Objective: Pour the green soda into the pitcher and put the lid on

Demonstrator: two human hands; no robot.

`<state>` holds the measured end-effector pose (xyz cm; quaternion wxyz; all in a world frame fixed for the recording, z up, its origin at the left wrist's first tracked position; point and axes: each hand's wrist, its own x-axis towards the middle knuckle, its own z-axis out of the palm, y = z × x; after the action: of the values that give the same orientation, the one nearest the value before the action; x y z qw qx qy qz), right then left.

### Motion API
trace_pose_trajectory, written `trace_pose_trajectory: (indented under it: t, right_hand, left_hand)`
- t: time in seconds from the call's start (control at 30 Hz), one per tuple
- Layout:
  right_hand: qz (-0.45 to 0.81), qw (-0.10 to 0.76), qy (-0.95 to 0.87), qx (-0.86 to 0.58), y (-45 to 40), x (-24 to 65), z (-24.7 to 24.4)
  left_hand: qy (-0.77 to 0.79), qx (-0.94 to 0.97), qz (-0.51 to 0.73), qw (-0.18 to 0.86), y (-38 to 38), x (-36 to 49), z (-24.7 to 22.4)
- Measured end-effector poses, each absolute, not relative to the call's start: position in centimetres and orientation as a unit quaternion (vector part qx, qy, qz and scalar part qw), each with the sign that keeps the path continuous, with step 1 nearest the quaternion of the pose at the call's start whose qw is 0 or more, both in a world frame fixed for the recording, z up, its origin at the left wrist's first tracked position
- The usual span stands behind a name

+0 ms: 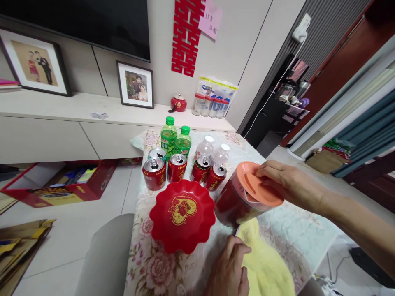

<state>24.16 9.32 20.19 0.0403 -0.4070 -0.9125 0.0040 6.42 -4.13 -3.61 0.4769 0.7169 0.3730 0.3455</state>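
My right hand [277, 179] grips the orange lid [249, 181] on top of a clear container [236, 201] with dark red contents, which leans on the table. My left hand [230, 267] rests near the front, its fingers curled beside a yellow cloth [267, 263]; whether it pinches anything is hidden. Left of the container lies a red scalloped plate [197, 230] with a gold heart print. Behind the plate stand several opened red cans [154, 174], two green-capped bottles [168, 137] and two white-capped clear bottles [220, 155].
A floral tablecloth [159, 269] covers the table. Beyond it, a white cabinet [105, 102] holds framed photos [135, 86], a red pot [178, 103] and red-lidded jars [206, 107]. A grey seat [106, 255] and a red box [98, 181] are at left.
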Motion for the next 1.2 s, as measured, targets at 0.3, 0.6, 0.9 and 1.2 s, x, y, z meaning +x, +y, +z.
trace_pose_trajectory:
  t: [0.3,0.6,0.9,1.2]
  right_hand:
    - [0.067,0.016,-0.868,-0.492,6.4,22.6,20.9]
    - [0.179,0.006,-0.838,-0.516,7.7,22.0,22.2]
    - [0.12,-0.05,-0.81,-0.572,7.5,19.4,22.2]
    - [0.113,-0.021,-0.844,-0.524,8.4,19.5,22.1]
  left_hand:
    - [0.352,0.727,0.361,0.465,-4.1,6.1,-3.4]
    - [0.366,0.732,0.348,0.456,-4.4,5.9,-3.0]
    - [0.545,0.601,0.558,0.173,-2.6,7.2,0.9]
    - [0.516,0.602,0.602,0.096,5.0,10.3,1.6]
